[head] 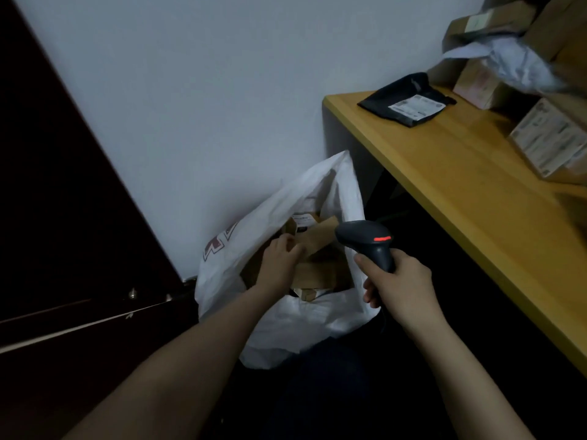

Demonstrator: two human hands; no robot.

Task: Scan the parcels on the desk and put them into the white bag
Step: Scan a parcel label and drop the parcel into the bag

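Left grip (pixel 279 258) pinched a box (pixel 317 241) inside the bag (pixel 286 328), atop others already packed; right grip (pixel 397 277) closed round the scanner (pixel 368 238); a black parcel (pixel 406 100) and several cartons (pixel 546 138) waited, seemingly unscanned, on the surface (pixel 460 185).

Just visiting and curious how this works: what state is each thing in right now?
Bag: open, slumped on the floor, boxes inside.
Scanner: red light on, gripped by the right hand.
Left hand: inside the bag, on a box; grip unclear.
Black parcel: lying flat on the desk, label up.
Desk boxes: piled at the desk's far side.
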